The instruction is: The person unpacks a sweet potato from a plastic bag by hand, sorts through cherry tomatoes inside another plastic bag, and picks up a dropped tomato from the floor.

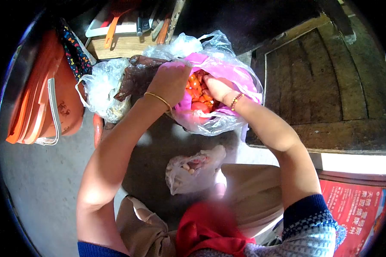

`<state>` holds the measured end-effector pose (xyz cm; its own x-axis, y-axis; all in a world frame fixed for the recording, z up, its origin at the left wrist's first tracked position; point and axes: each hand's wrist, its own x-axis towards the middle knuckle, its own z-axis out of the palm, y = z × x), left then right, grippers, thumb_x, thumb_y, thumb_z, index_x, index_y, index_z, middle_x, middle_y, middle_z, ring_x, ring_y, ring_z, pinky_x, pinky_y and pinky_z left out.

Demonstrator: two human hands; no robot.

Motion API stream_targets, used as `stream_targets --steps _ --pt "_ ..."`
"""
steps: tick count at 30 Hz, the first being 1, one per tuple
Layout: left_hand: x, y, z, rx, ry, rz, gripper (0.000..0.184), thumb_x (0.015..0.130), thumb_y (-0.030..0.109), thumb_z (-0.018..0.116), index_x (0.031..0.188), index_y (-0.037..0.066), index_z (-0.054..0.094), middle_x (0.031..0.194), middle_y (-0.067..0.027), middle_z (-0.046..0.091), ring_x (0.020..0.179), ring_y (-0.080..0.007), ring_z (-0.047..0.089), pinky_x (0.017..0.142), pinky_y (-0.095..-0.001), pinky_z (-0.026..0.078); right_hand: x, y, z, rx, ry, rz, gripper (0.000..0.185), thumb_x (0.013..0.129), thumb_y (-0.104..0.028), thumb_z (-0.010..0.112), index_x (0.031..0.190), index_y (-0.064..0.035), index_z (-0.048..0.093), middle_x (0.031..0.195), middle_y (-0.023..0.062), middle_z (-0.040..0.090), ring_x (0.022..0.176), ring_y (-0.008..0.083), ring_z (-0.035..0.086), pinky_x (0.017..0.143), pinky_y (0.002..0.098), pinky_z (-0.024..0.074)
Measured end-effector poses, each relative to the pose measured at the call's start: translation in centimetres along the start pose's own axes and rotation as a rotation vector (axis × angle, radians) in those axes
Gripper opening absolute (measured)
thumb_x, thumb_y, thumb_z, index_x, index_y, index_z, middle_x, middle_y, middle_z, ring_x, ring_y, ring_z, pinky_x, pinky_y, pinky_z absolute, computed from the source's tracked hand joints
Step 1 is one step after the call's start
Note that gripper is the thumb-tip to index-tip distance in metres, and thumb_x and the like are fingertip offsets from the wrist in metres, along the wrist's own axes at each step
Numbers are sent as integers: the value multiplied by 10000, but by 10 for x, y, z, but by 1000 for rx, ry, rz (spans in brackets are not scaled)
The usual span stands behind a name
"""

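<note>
A pink plastic bag [244, 79] inside a clear outer bag [227, 127] stands with its mouth open in front of me. Glossy orange-red fruits or vegetables [195, 91] fill it, with a larger round red one [200, 107] near the front; their exact kind is unclear. My left hand [171, 83] is closed on the bag's left edge, a gold bangle at its wrist. Inside the mouth, my right hand [218, 89] reaches down among the contents from the right. Its fingers are mostly hidden, so their grip does not show.
At left stand nested orange buckets [63, 107]. A tied clear bag [107, 81] sits beside them. Behind are an orange spatula [111, 32] and knife handles on a wooden board [120, 46]. A small white bag [193, 171] lies near my legs; a dark wooden panel [317, 81] stands right.
</note>
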<state>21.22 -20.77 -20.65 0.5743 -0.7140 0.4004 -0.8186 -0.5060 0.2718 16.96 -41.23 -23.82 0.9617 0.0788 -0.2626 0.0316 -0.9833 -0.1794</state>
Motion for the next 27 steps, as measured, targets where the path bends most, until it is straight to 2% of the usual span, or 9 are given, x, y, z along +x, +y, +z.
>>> stream_targets --steps 4,6,8,12,15,17,22,24,27 --pt "2 -4 4 -30 58 24 193 761 77 477 925 -8 532 826 -154 591 810 -299 589 746 -391 461 -5 -16 -19 21 -8 99 369 747 -224 620 1023 -11 498 896 218 605 849 375 587 743 428 466" --pt "5 -2 5 -22 98 46 186 761 74 478 918 -6 535 816 -153 592 801 -300 591 742 -391 464 8 -12 -7 70 48 -52 399 715 -231 612 1034 -11 514 866 216 608 822 352 600 738 424 484" --pt "8 3 -1 -10 44 -3 178 761 74 478 903 -9 547 804 -164 597 797 -309 595 733 -397 468 9 -31 -5 -216 -9 -63 308 761 -199 528 1025 -40 533 912 191 616 847 328 611 727 417 485" --pt "7 -8 10 -132 28 -7 196 735 79 481 888 -31 536 818 -226 580 821 -384 565 750 -461 445 24 -36 28 -325 123 46 309 776 -214 522 997 2 533 944 160 621 889 307 612 759 420 487" --pt "4 -9 7 -116 4 -55 193 732 81 488 882 -23 549 823 -227 583 819 -387 565 752 -459 447 14 -43 3 -246 -27 157 368 799 -257 504 1025 31 541 984 180 620 925 298 610 792 405 481" --pt "1 -6 4 -39 65 -2 164 768 73 469 869 -1 576 809 -171 616 812 -316 599 750 -413 463 8 -43 -13 -123 -182 220 411 792 -269 515 1090 14 539 1020 202 611 949 313 604 806 398 476" --pt "7 -3 3 -21 -32 -39 173 774 75 461 869 5 586 822 -176 617 813 -320 599 747 -412 464 22 -16 9 -48 -131 205 416 789 -283 530 1117 -28 532 1004 221 607 917 336 607 804 414 471" --pt "7 -4 7 -5 -42 -34 176 773 75 460 874 6 587 824 -177 617 809 -322 599 743 -411 465 23 -10 10 78 -144 238 554 730 -325 659 1181 -69 464 1029 174 609 975 321 580 803 421 478" --pt "7 0 6 -15 7 -21 176 769 78 469 874 7 591 812 -180 615 792 -323 601 736 -409 469 14 -19 7 45 -143 270 567 724 -328 670 1200 -106 457 1061 160 597 981 319 576 819 403 469"
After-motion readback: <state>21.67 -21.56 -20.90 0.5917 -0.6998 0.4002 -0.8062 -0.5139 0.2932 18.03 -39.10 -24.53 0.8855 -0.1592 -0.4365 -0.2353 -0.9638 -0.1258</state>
